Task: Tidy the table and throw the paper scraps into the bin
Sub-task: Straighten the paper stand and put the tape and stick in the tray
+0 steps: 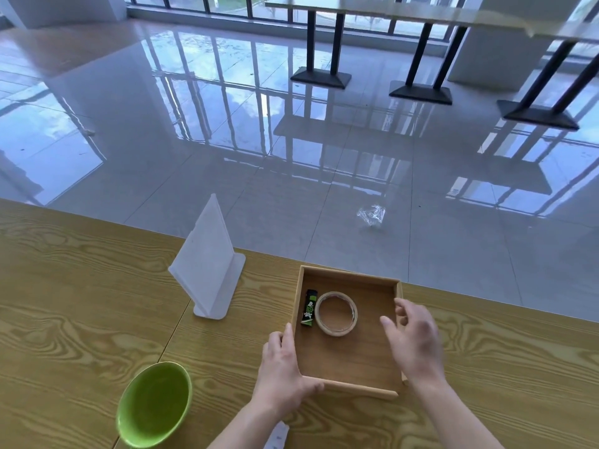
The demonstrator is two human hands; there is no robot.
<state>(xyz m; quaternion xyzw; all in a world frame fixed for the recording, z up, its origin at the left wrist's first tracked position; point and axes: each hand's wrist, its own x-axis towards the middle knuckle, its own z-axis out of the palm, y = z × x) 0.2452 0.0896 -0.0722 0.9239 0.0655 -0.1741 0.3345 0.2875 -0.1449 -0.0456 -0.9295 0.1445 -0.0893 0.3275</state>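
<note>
The wooden counter (pixel 81 286) ends in a far edge that runs diagonally from the left down toward the right, with glossy tiled floor (pixel 227 124) beyond it. A shallow wooden tray (pixel 348 274) sits near that far edge, its back wall just short of the drop. To the left of the tray the counter is broad and mostly bare; to the right it is bare wood as well.

The left hand (pixel 282 367) is closed on the tray's near left corner, thumb along the front rail and fingers on the outer side wall. The right hand (pixel 411 338) is spread open over the tray's right side, fingers loose and gripping nothing; whether it touches the right wall cannot be told.

Inside the tray, a ring of clear tape (pixel 336 313) lies flat, and just beside it on the left lies a small black and green lighter (pixel 309 308); its printing is too small to read.

A white blank sign stand (pixel 207 264) stands upright left of the tray. A green bowl (pixel 154 405) sits empty near the front edge. A scrap of white paper (pixel 277 435) shows at the bottom between the forearms. Crumpled clear plastic (pixel 371 215) lies on the floor, well apart from the counter.
</note>
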